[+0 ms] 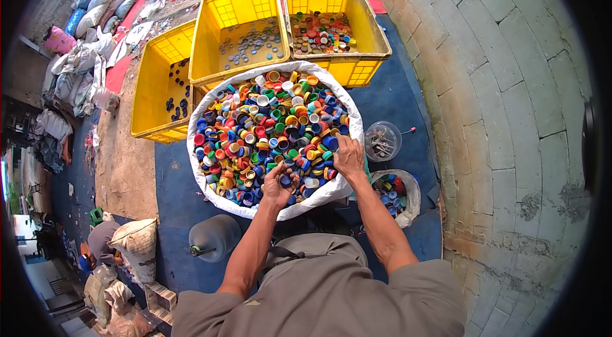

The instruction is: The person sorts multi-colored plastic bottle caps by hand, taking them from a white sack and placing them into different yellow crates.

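Note:
A big white sack point(197, 179) with a rolled rim stands in front of me, heaped with bottle caps point(274, 117) of many colours. My left hand point(278, 187) is over the sack's near side, palm turned up and fingers curled round dark blue bottle caps point(285, 180). At the sack's right side, my right hand point(349, 157) reaches down to the heap with its fingers drawn together. Blue caps lie right beside those fingertips; whether one is pinched between them, I cannot make out.
Behind the sack stand three yellow crates: the left point(141, 107) holds dark caps, the middle point(199, 37) pale ones, the right point(376, 34) mixed colours. A clear tub point(383, 141) and small sack point(413, 200) sit right, a large bottle point(215, 238) left. A block wall point(497, 114) runs along the right.

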Demonstrator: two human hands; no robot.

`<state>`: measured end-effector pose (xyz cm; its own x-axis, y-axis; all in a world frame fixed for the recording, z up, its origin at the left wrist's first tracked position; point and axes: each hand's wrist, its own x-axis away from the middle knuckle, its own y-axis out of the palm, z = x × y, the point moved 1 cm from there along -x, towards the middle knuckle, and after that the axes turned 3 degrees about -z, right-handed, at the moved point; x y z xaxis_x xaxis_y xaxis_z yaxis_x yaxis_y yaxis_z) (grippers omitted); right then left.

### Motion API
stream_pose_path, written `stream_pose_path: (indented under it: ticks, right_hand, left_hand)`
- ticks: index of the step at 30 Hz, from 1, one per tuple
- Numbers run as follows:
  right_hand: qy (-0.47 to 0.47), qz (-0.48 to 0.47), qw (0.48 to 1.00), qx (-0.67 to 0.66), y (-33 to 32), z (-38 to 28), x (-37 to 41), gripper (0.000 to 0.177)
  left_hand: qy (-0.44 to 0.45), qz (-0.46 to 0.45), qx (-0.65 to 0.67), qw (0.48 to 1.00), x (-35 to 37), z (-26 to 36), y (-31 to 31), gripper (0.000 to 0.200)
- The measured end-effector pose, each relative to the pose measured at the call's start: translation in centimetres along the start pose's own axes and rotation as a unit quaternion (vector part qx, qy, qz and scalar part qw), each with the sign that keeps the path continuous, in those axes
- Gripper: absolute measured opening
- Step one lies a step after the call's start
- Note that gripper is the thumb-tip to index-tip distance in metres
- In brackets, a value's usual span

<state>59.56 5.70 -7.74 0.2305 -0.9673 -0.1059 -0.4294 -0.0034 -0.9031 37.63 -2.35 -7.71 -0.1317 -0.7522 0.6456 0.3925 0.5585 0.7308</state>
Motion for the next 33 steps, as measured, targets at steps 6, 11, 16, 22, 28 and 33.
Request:
stream_pose_path:
  ticks: [6, 11, 16, 22, 28, 33]
  right_hand:
    - [-0.033, -0.016, 0.999, 0.024, 0.7, -0.1, -1.0, 0.055]
    - [-0.024, -0.026, 0.999, 0.027, 1.1, 0.2, -1.0, 0.054]
    - [0.096, 0.029, 0.960, -0.261, -1.1, -0.5, 0.7, 0.049]
    - [0.274, -0.039, 0.565, -0.778, -1.7, -0.4, 5.1, 0.038]
    - [0.290, -0.037, 0.514, -0.807, -2.1, 0.0, 7.5, 0.032]
    - [0.294, -0.046, 0.506, -0.810, -2.6, 0.2, 7.8, 0.030]
  left_hand:
    - [0.009, 0.027, -0.079, 0.996, 0.2, -0.2, 0.6, 0.016]
    - [0.073, 0.042, -0.257, 0.963, -0.8, -0.4, 2.1, 0.025]
    - [0.236, 0.050, -0.543, 0.804, -4.6, 0.0, 3.1, 0.039]
    - [0.388, 0.002, -0.710, 0.587, -8.4, 0.3, 7.3, 0.051]
    - [0.365, -0.048, -0.760, 0.536, -11.0, -0.5, 8.5, 0.054]
    - [0.371, -0.037, -0.771, 0.517, -12.3, -1.1, 7.7, 0.052]
